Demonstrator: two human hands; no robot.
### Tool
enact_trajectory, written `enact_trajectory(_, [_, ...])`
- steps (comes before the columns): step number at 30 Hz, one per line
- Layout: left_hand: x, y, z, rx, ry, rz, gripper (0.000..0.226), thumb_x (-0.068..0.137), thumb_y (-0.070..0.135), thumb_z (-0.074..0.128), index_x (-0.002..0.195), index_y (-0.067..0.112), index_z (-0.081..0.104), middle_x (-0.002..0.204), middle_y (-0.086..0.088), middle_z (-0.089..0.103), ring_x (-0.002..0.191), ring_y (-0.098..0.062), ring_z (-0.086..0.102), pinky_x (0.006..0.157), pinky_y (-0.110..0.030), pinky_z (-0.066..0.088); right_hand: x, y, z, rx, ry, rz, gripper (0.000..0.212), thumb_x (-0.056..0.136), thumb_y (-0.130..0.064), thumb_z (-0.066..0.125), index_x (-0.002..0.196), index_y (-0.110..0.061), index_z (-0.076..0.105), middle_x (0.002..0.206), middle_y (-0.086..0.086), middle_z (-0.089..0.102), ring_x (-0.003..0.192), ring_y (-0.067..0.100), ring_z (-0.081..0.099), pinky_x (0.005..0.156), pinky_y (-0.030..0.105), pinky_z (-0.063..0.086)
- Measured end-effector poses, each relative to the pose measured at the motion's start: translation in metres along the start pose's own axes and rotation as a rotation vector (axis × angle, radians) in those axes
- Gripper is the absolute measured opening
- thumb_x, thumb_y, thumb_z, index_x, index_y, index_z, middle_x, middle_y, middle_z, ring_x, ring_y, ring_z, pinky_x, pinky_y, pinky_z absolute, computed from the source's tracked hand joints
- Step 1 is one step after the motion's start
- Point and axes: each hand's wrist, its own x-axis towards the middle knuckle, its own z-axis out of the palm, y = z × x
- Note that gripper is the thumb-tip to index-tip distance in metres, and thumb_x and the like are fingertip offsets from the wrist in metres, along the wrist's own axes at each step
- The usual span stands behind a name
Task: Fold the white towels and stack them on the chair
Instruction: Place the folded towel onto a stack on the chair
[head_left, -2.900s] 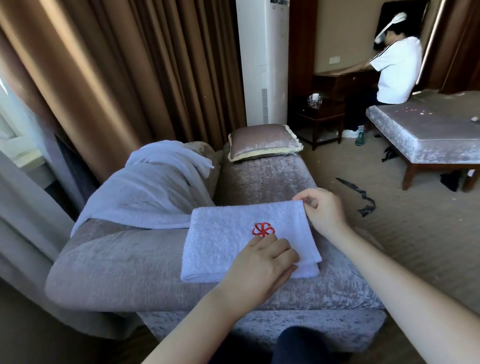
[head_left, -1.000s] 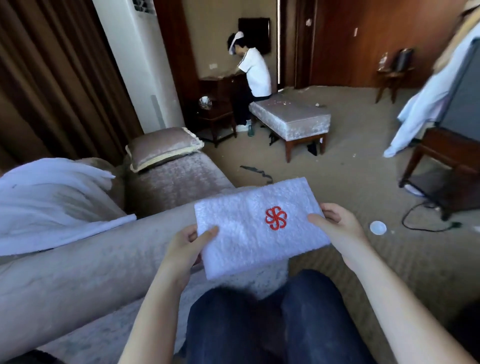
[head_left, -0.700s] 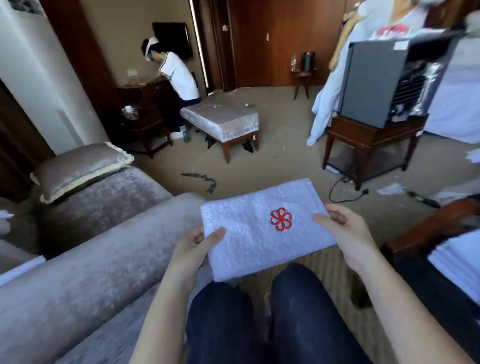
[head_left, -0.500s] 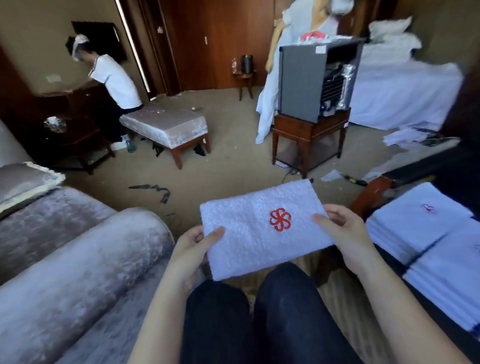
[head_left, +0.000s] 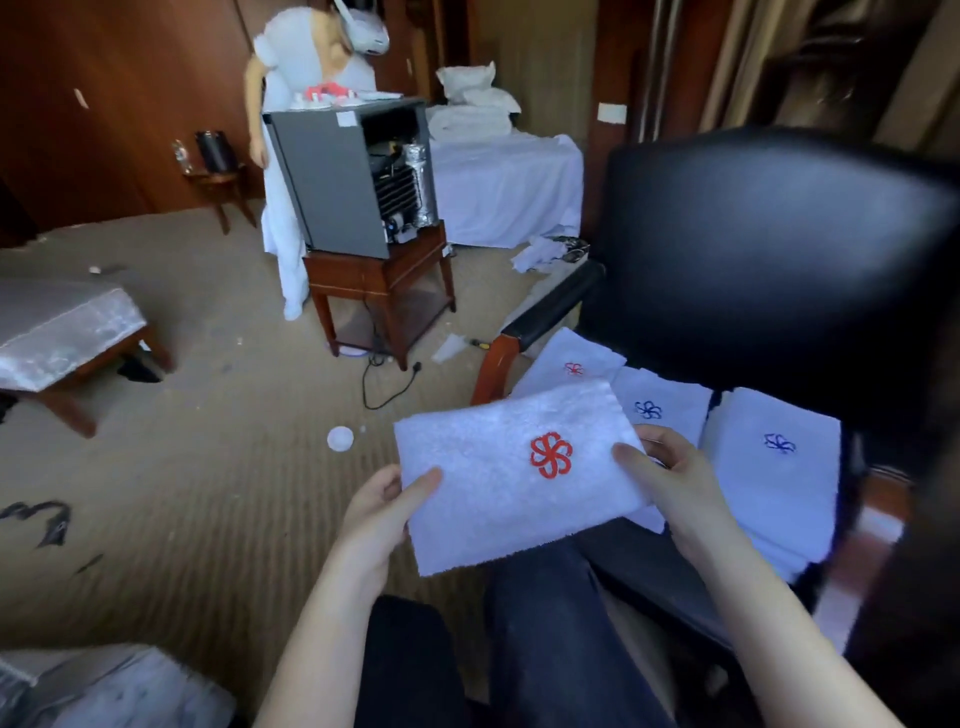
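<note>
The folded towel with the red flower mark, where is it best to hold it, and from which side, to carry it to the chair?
Probably by its two short ends, one hand from each side, thumb on top and fingers under, as the left hand and right hand hold the folded towel. It is a soft, flat rectangle; end support should keep the layers from sagging open.

Dim, soft (edges smeared, bowed).
</note>
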Motion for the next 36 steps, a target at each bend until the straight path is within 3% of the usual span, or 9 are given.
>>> enact_trajectory(2, [0.011,-0.003,0.018,-0.007,-0.028,-0.026,0.031,0.084,0.032,0.074,0.109,0.014,0.067,0.103,0.003,0.075,0.096,-0.016,0.071,0.092,-0.041,0.054,0.004,0.003,-0.018,0.009,0.001,0.012,0.018,0.089,-0.019,0.065,0.107,-0.021,0.065,0.107,-0.003,0.070,0.095,0.018,0.066,0.062,0.021,0.052])
enact_trajectory(5, [0.027,-0.006,0.039,-0.017,-0.050,-0.070,0.032,0.084,0.032,0.074,0.109,0.015,0.067,0.103,0.002,0.075,0.097,-0.018,0.071,0.094,-0.043,0.053,0.014,0.009,-0.039,0.046,-0.040,0.019,0.031,0.083,-0.021,0.073,0.113,-0.022,0.065,0.113,0.000,0.070,0.105,0.022,0.066,0.089,0.037,0.054])
enact_trajectory(9, [0.047,-0.011,0.057,-0.040,-0.058,-0.117,0.034,0.084,0.031,0.073,0.113,0.015,0.066,0.105,0.002,0.074,0.097,-0.017,0.071,0.095,-0.043,0.053,0.032,0.019,-0.054,0.065,-0.064,0.033,0.046,0.072,-0.024,0.074,0.117,-0.025,0.064,0.118,-0.003,0.068,0.112,0.021,0.063,0.099,0.043,0.048])
enact_trajectory(15, [0.096,-0.013,0.079,-0.025,-0.097,-0.153,0.034,0.082,0.027,0.075,0.112,0.012,0.067,0.105,0.001,0.074,0.096,-0.016,0.071,0.084,-0.035,0.055,0.097,0.026,-0.055,0.035,0.121,0.013,0.030,0.083,-0.014,0.072,0.111,-0.022,0.065,0.117,-0.007,0.066,0.107,0.012,0.062,0.084,0.024,0.045])
enact_trajectory(18, [0.130,-0.013,0.094,-0.026,-0.111,-0.147,0.032,0.087,0.033,0.069,0.113,0.016,0.066,0.106,0.000,0.074,0.097,-0.017,0.071,0.080,-0.036,0.056,0.148,0.026,-0.050,0.058,0.179,0.034,0.032,0.082,-0.018,0.074,0.112,-0.024,0.063,0.120,-0.007,0.063,0.107,0.012,0.061,0.085,0.025,0.045])
enact_trajectory(23, [0.204,-0.005,0.118,0.011,-0.181,-0.146,0.034,0.096,0.049,0.047,0.117,0.029,0.063,0.106,0.003,0.074,0.095,-0.015,0.070,0.082,-0.036,0.056,0.249,0.020,-0.039,0.101,0.133,0.040,0.049,0.067,-0.026,0.080,0.112,-0.024,0.060,0.117,0.008,0.064,0.110,0.024,0.063,0.093,0.037,0.052])
enact_trajectory(28, [0.263,-0.014,0.138,0.025,-0.102,-0.174,0.019,0.094,0.035,0.057,0.107,0.023,0.063,0.095,-0.003,0.075,0.085,-0.016,0.072,0.084,-0.037,0.057,0.337,0.029,-0.025,0.078,0.103,0.060,0.040,0.082,-0.016,0.074,0.117,-0.021,0.055,0.109,0.003,0.063,0.089,0.015,0.064,0.068,0.023,0.049])
enact_trajectory(32, [0.290,-0.033,0.147,0.051,-0.026,-0.250,0.009,0.092,0.032,0.061,0.092,0.024,0.057,0.090,-0.010,0.070,0.080,-0.021,0.072,0.081,-0.039,0.057,0.382,0.057,-0.017,-0.041,0.089,0.084,0.036,0.084,-0.016,0.072,0.117,-0.018,0.056,0.107,0.004,0.061,0.093,0.017,0.061,0.075,0.026,0.050])
enact_trajectory(36, [0.296,-0.058,0.147,0.133,-0.005,-0.300,0.012,0.092,0.035,0.061,0.091,0.022,0.060,0.094,-0.006,0.070,0.084,-0.023,0.070,0.078,-0.038,0.058,0.394,0.083,-0.012,-0.203,0.083,0.088,0.022,0.086,-0.014,0.068,0.106,-0.017,0.059,0.092,-0.002,0.058,0.083,0.014,0.056,0.070,0.024,0.048])
